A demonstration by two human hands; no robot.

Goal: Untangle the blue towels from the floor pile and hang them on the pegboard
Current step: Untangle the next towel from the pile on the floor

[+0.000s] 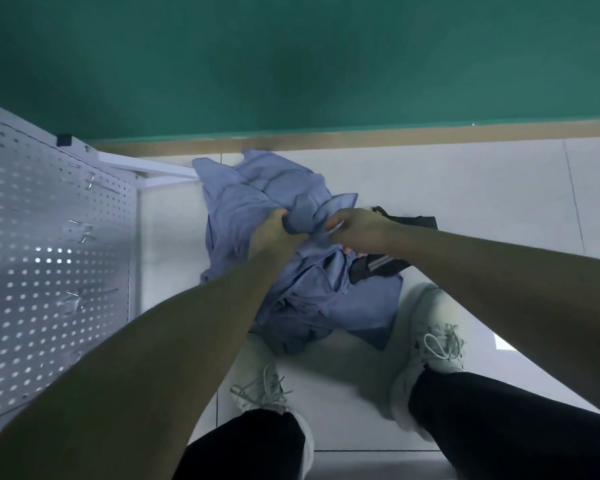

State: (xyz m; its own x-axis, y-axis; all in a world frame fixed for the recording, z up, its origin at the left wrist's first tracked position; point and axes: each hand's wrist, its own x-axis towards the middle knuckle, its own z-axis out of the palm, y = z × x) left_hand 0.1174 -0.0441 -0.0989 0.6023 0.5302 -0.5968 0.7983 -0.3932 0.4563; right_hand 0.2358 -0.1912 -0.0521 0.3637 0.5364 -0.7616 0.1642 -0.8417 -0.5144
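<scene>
Green wall [291,57] fills the far side of the scene above a tan baseboard strip, with pale floor tiles [482,188] spreading below it. A white pegboard [49,237] stands along the floor's left edge, several bare metal hooks [84,230] jutting from its holes, none yet carrying cloth. Between the pegboard and a person's two white sneakers [437,337] lies the heap of blue towels [291,299], running lengthwise from the baseboard back toward the feet, part of it lifted off the tiles. A dark striped garment [385,265] is caught under the heap's right side. Both bare arms reach down and forward into the middle of the pile. The left hand [274,230] has its fingers curled tight round a twisted bunch of towel; the right hand [357,226] pinches a fold of the same knot just beside it, so the two grips sit close together on either side of one tangle. The knot lies directly between the hands, and pulling them apart sideways looks the likely way to free it. Of the two, the left hand is nearer the pegboard, so the hang would probably fall to that side.
</scene>
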